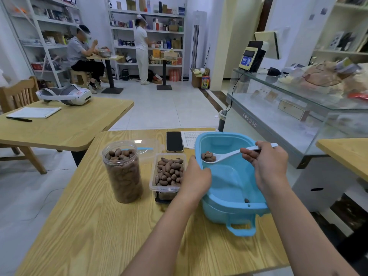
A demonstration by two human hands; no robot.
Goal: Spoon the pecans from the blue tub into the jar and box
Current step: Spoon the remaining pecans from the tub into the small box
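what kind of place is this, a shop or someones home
Most likely a small shop. A glass display counter carries a checkout terminal, and stocked shelves line the back wall. The pecans are being spooned at a wooden table on the shop floor.

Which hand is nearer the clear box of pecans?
Left. The left hand grips the blue tub rim right beside the box; the right hand holds the spoon across the tub.
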